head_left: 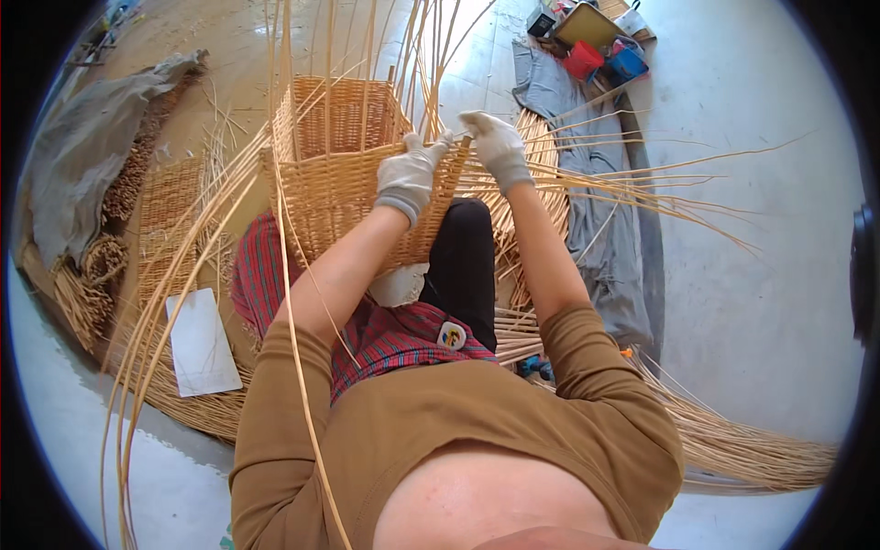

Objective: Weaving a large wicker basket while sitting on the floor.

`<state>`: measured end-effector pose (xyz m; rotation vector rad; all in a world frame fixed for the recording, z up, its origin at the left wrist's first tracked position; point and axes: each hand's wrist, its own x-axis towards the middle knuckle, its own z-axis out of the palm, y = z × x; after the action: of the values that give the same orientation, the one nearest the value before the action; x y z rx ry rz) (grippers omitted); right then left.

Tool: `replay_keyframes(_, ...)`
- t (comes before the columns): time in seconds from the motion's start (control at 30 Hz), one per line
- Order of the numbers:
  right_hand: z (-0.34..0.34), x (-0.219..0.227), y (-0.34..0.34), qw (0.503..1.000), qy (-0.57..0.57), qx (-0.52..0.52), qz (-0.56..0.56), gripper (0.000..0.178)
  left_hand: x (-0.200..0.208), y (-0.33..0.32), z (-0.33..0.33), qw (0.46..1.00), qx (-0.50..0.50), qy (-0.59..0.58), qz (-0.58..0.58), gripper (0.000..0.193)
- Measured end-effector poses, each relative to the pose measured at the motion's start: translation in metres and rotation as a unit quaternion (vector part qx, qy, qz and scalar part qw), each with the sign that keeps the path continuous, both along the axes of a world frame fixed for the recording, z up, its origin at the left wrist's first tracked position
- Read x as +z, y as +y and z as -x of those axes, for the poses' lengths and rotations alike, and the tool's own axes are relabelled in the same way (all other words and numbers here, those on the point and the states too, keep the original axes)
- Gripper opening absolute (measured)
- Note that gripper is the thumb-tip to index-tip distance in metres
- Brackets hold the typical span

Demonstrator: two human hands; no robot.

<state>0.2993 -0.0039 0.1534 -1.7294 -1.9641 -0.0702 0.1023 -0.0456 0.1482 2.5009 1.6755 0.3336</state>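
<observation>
A half-woven square wicker basket (339,174) rests on my lap, with long upright willow rods (367,55) sticking up from its rim. My left hand (410,174), in a light grey glove, grips the basket's near right corner at the rim. My right hand (495,142), gloved too, pinches a thin willow rod (632,179) just right of that corner; the rod runs off to the right. Both hands almost touch at the rim. A red checked cloth (385,335) covers my knees under the basket.
Bundles of loose willow rods (733,440) lie on the floor at right and left. A white flat sheet (202,344) lies at left, beside a woven mat (170,202) and grey cloth (82,147). Grey fabric (605,238) and red and blue boxes (605,55) sit at upper right.
</observation>
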Motion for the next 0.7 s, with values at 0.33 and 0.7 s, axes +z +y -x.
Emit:
replay_keyframes(0.33, 0.106, -0.01, -0.101, 0.916, 0.394, 0.081, 0.012, 0.018, -0.103, -0.038, 0.153, 0.714, 0.128, -0.686, -0.056, 0.024)
replay_keyframes(0.7, 0.286, 0.012, -0.134, 0.925, 0.078, 0.365, 0.073, 0.035, -0.112, -0.059, 0.233, 0.837, -0.007, -0.547, -0.011, 0.025)
